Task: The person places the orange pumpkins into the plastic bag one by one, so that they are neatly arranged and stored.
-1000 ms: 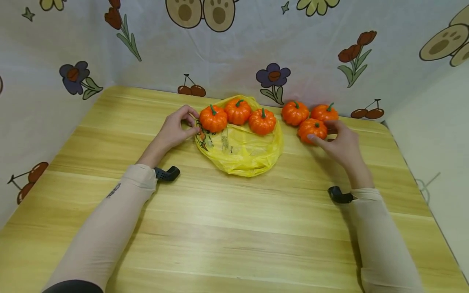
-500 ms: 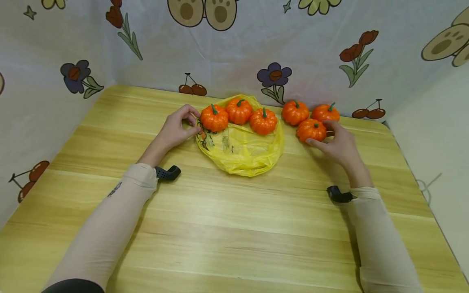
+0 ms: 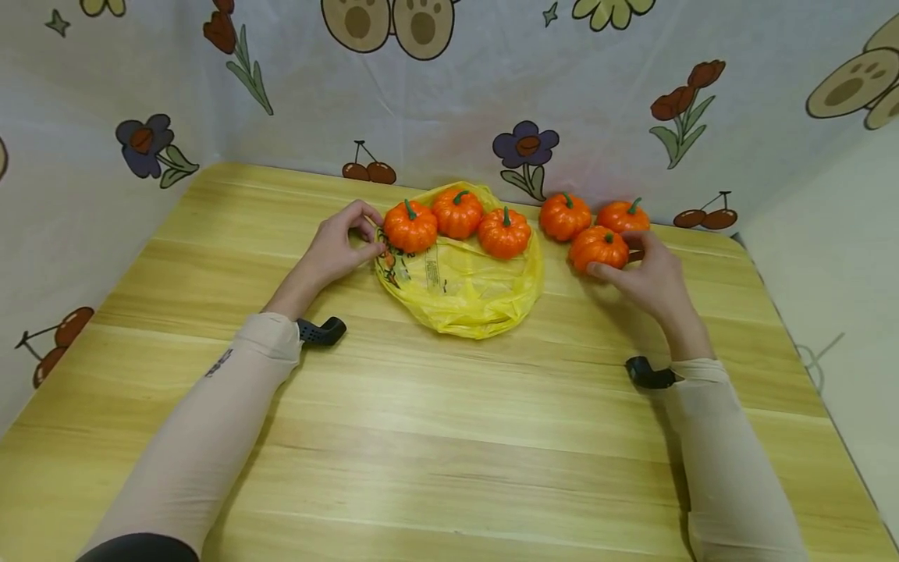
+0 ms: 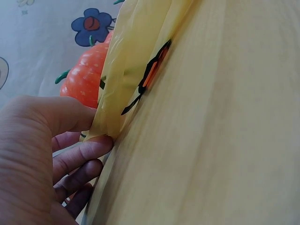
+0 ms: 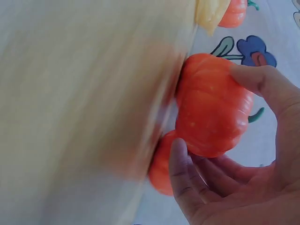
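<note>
A yellow plastic bag [image 3: 470, 300] lies spread on the table, its rim raised in a rough ring. Three small orange pumpkins [image 3: 504, 232] with green stems stand within its back part. My left hand [image 3: 342, 243] pinches the bag's left edge between thumb and fingers; in the left wrist view, the yellow film [image 4: 117, 79] stands up from those fingertips. To the right of the bag, my right hand [image 3: 653, 269] grips another small pumpkin [image 3: 595, 250] from its right side. The right wrist view has the thumb on one side of this pumpkin [image 5: 213, 103] and fingers on the other.
Two more pumpkins, one at the back left [image 3: 565, 217] and one at the back right [image 3: 622, 216], stand just behind the gripped one. A patterned white cloth [image 3: 435, 109] hangs along the wooden table's [image 3: 449, 437] back edge.
My right hand and its pumpkin have shifted very slightly left, and the pumpkin's tilt has changed a little. The left hand and the bag stay put.
</note>
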`<state>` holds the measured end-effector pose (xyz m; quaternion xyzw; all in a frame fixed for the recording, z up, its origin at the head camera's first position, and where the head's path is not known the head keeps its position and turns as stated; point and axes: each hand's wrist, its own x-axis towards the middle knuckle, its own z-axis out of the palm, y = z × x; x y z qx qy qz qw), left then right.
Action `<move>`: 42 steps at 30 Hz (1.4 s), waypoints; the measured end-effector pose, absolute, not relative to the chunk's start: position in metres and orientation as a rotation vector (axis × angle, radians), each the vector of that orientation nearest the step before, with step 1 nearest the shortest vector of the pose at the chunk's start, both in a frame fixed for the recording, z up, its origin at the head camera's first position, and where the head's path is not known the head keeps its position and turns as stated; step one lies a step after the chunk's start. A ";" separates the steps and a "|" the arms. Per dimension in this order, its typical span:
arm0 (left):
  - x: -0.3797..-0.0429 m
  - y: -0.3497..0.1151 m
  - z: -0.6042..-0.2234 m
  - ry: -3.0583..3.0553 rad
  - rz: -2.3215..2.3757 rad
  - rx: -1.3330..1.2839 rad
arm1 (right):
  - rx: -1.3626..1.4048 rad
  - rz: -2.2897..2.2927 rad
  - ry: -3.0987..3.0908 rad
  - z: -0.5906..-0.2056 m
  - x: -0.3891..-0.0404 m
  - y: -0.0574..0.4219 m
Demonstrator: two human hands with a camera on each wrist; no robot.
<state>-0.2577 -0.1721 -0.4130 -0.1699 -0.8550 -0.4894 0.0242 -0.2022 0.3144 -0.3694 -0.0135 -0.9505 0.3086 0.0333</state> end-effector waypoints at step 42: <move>-0.260 -0.174 -0.415 -2.634 -1.508 -0.543 | 0.451 0.977 -2.815 -0.331 -0.212 0.142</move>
